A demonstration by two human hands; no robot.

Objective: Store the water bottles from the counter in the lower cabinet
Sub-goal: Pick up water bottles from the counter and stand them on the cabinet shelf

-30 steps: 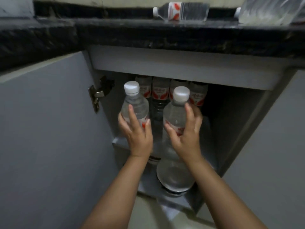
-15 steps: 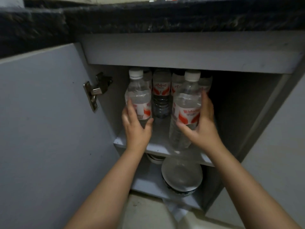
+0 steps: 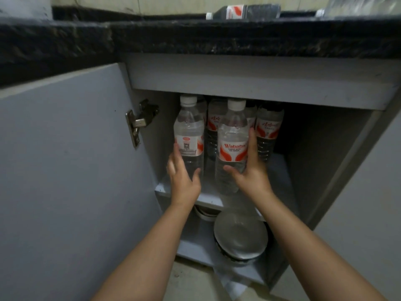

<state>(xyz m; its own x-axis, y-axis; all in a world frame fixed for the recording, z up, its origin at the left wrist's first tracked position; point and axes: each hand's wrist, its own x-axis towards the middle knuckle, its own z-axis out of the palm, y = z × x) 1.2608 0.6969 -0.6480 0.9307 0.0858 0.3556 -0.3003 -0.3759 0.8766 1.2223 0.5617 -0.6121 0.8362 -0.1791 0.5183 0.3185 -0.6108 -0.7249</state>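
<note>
Two clear water bottles with white caps and red-and-white labels stand upright on the cabinet's upper shelf [image 3: 208, 199]. My left hand [image 3: 183, 179] wraps the lower part of the left bottle [image 3: 189, 135]. My right hand [image 3: 249, 170] grips the right bottle [image 3: 233, 144] around its label. Behind them a row of several more bottles [image 3: 269, 131] stands at the back of the shelf. On the dark stone counter [image 3: 217, 38] above, one bottle [image 3: 240, 11] lies on its side.
The grey cabinet door [image 3: 65, 170] hangs open at the left, with a metal hinge [image 3: 136, 124]. A second door [image 3: 368, 203] stands open at the right. On the lower shelf sit a round metal lid or plate [image 3: 240, 235] and a white dish [image 3: 205, 212]. Clear plastic packaging [image 3: 364, 5] lies on the counter's right.
Both hands have pushed the two bottles deeper onto the upper shelf, closer to the back row. The bottles now stand on the shelf rather than in the air.
</note>
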